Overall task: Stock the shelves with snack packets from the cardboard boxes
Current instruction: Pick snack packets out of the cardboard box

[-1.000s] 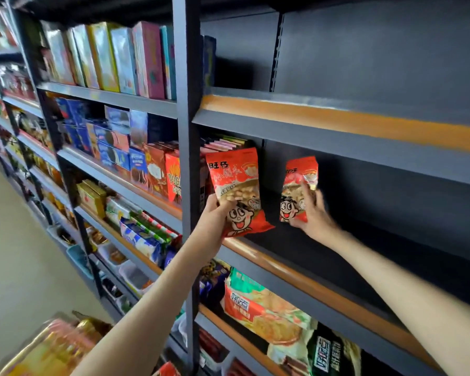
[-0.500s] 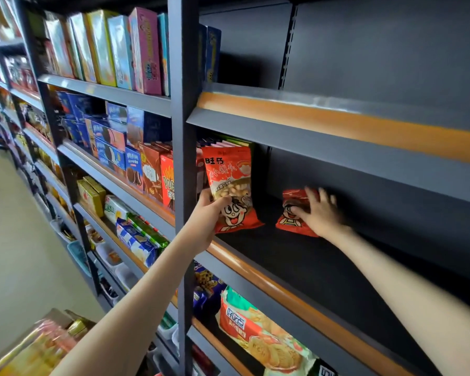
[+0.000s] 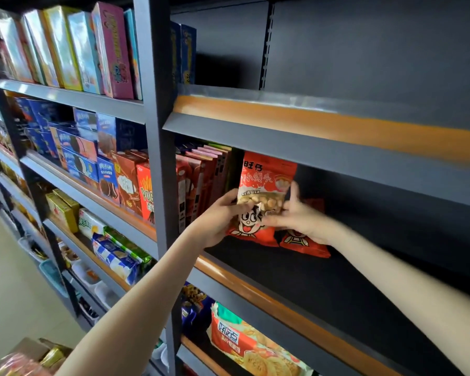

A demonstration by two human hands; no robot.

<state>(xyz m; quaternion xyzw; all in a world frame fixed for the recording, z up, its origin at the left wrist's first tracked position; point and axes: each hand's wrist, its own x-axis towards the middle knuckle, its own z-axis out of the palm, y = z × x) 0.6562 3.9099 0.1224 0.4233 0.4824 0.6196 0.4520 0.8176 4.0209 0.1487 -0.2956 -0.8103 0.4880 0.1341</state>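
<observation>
Placing step, I judge: left hand and right hand have fingers clamped on the red packet, upright over the shelf beside 1 lying packet; next, seat it steadily, then release.

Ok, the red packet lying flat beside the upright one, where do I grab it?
Probably take the flat packet by its right edge, coming from the front right: it lies face up, bottom seal toward you; the upright packet covers its left side and the upper shelf crowds any reach from above.
</observation>
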